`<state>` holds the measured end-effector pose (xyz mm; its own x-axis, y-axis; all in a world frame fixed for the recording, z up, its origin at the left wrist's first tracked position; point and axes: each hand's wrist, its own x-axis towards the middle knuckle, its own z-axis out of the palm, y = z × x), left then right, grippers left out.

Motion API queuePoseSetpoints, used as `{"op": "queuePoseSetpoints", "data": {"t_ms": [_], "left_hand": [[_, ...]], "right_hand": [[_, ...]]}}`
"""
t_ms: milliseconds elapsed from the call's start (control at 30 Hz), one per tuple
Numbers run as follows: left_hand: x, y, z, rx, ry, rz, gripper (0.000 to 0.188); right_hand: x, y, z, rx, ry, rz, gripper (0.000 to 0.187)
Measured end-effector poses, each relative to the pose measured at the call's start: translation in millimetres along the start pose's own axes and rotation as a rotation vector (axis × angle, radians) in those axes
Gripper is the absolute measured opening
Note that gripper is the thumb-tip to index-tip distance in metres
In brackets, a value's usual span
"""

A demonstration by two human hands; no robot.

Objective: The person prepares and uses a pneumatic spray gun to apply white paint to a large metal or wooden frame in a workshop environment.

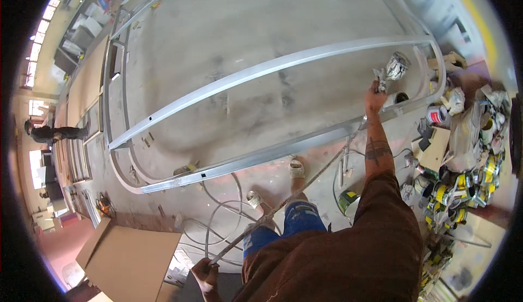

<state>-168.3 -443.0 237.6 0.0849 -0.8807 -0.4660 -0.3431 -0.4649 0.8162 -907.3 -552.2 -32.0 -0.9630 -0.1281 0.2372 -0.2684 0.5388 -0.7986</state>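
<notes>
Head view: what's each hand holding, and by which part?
Right hand: a silvery spray gun, apparently by its handle below the cup. Left hand: a dirty grey hose, gripped partway along its length.

Over there a wide fisheye, head-worn by a brown-shirted person [332, 253], looks down and forward — from above and behind the bare right-hand fingers [374, 87] — reaching the silver metal frame [272, 64] beyond them.

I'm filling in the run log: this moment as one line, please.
left hand: gripping hose; right hand: holding silvery spray gun; metal frame: ahead of person; cans: piled at right
</notes>
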Motion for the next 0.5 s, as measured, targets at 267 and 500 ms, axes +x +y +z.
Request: {"op": "queuePoseSetpoints", "data": {"t_ms": [267,500], "left_hand": [[12,23,-13,0.056,-0.003,0.079,0.017],[25,16,-57,-0.002,0.116,0.141,0.026]], "right_hand": [[-74,-30,16,0.127,-0.241,-0.205,0.031],[-225,-129,61,0.258,-0.662,-0.270,0.036]]}}
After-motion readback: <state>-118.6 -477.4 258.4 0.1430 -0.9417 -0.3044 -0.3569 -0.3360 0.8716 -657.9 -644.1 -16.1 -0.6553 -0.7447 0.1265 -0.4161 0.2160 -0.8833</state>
